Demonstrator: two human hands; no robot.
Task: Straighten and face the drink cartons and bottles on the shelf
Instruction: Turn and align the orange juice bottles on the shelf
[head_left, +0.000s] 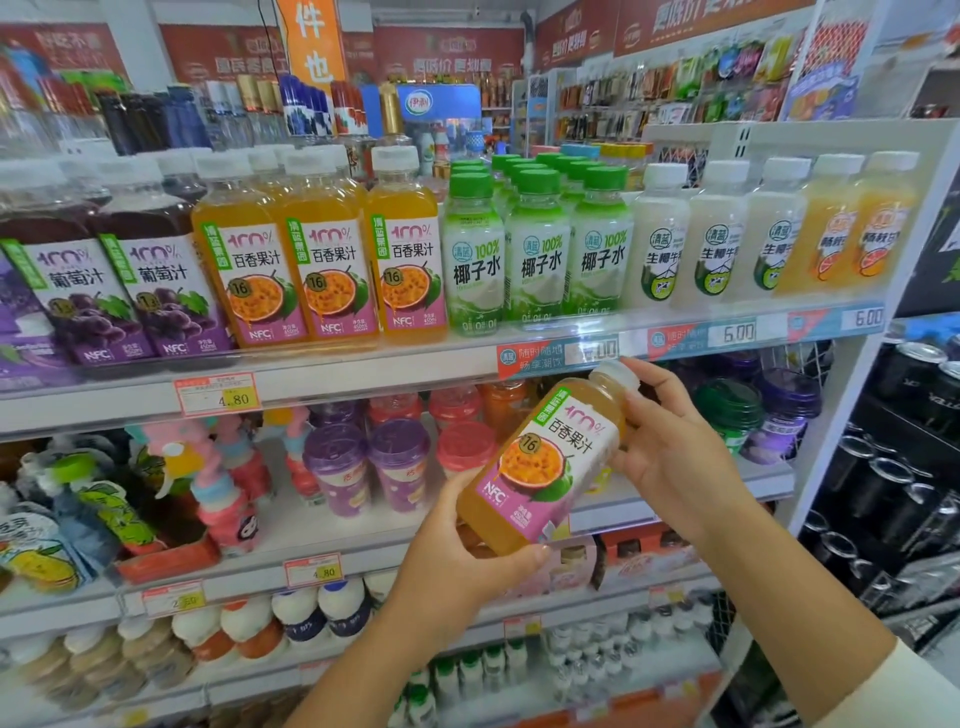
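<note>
A tilted juice bottle, label reading "100%", "16" and "NFC", hangs before the shelf below its matching bottles and the green-capped bottles, the left hand wrapped round its base and the right hand gripping its neck.

Top row's jammed: passion-fruit juice bottles hard beside coconut water bottles, clear front rail blocking low (over the caps it's open). Bare lower shelf before the purple cups.
</note>
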